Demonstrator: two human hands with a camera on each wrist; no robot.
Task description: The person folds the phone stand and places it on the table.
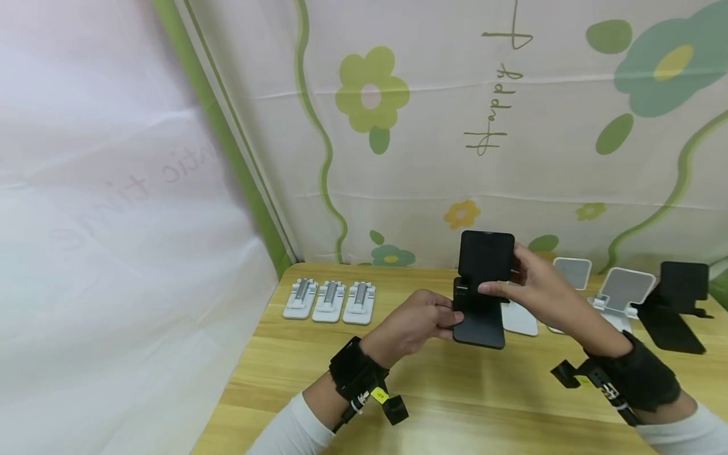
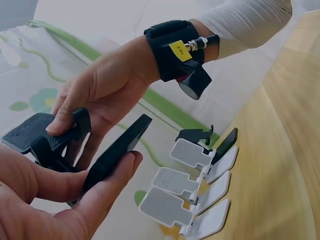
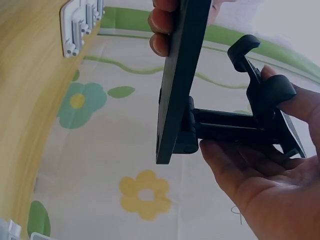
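- A black folding plastic phone stand (image 1: 480,297) is held up above the wooden counter (image 1: 455,392), between both hands, in front of the flowered backdrop.
- The left hand (image 1: 412,322) grips the stand's flat base plate at its left edge, fingers curled round the rim; in the right wrist view its fingertips (image 3: 162,30) wrap the top edge of the plate.
- The right hand (image 1: 540,284) holds the stand's upper cradle plate, thumb pressed on the front, fingers curled behind; its palm lies under the hinge arm in the right wrist view.
- The stand is unfolded, its cradle plate upright over the base.
- Three folded white stands (image 1: 330,300) lie side by side on the counter, well to the left of the hands.
- To the right, behind the right hand, stand opened white stands (image 1: 622,291) and another opened black stand (image 1: 677,303).
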